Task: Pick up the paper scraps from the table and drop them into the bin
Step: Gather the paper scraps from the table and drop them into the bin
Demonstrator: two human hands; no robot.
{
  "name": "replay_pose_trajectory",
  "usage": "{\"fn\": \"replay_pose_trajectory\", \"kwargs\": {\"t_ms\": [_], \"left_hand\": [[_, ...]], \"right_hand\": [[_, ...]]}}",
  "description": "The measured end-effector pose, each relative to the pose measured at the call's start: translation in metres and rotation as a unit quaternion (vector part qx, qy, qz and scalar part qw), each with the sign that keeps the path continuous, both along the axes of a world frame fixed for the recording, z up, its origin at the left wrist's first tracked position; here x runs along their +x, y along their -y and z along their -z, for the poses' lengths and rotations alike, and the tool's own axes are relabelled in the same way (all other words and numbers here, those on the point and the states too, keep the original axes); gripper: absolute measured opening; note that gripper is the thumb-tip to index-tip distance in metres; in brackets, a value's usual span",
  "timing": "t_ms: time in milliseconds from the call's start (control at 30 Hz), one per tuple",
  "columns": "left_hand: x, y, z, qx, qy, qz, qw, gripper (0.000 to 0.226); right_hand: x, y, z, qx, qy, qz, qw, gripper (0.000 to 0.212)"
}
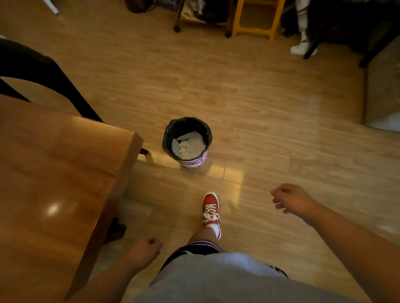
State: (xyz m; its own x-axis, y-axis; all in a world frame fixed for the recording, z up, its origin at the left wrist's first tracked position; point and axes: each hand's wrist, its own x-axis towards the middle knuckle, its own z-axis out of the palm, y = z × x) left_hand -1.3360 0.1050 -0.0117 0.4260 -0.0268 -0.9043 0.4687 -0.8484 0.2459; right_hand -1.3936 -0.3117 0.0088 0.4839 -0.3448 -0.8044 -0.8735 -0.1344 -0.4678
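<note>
1. One bench (36, 167).
2. One bin (186, 124), standing on the floor.
3. Paper (190, 147) in the bin: one white heap, its pieces too crumpled together for me to count.
4. Two hands: the left hand (143, 250) and the right hand (290, 198).
5. One red shoe (210, 209) in sight.
6. One black chair (22, 63).
7. One yellow stool (278, 9).

A room in a home: a polished wooden table (37, 172) and a dark chair (22, 63) stand on wood-pattern flooring (264, 120), a small lined bin (166, 136) near the table's corner, with a yellow stool (262, 6) and a wheeled rack (195, 15) of clothes along the far wall.
</note>
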Motion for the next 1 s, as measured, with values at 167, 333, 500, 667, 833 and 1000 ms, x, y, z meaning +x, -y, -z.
{"fn": "replay_pose_trajectory", "kwargs": {"t_ms": [167,333,500,667,833,1000], "left_hand": [[0.087,0.047,-0.004,-0.009,0.005,0.034,0.999,0.024],[0.167,0.13,-0.019,-0.022,0.015,0.09,0.996,0.027],[0.229,0.236,-0.026,-0.066,0.054,0.091,0.992,0.019],[0.289,0.353,-0.032,-0.116,0.055,0.07,0.989,0.026],[0.324,0.437,-0.04,-0.133,0.073,0.066,0.986,0.029],[0.349,0.439,-0.048,-0.111,0.084,0.055,0.989,0.032]], "right_hand": [[0.043,0.035,-0.013,-0.007,-0.011,0.032,0.999,0.02],[0.05,0.079,-0.023,-0.017,-0.038,0.075,0.996,0.023],[0.043,0.144,-0.007,-0.04,-0.082,0.094,0.991,0.022],[0.045,0.232,0.022,-0.046,-0.122,0.102,0.986,0.022],[0.082,0.318,0.036,-0.051,-0.148,0.062,0.986,0.024],[0.181,0.368,0.015,-0.063,-0.122,-0.026,0.99,0.026]]}}
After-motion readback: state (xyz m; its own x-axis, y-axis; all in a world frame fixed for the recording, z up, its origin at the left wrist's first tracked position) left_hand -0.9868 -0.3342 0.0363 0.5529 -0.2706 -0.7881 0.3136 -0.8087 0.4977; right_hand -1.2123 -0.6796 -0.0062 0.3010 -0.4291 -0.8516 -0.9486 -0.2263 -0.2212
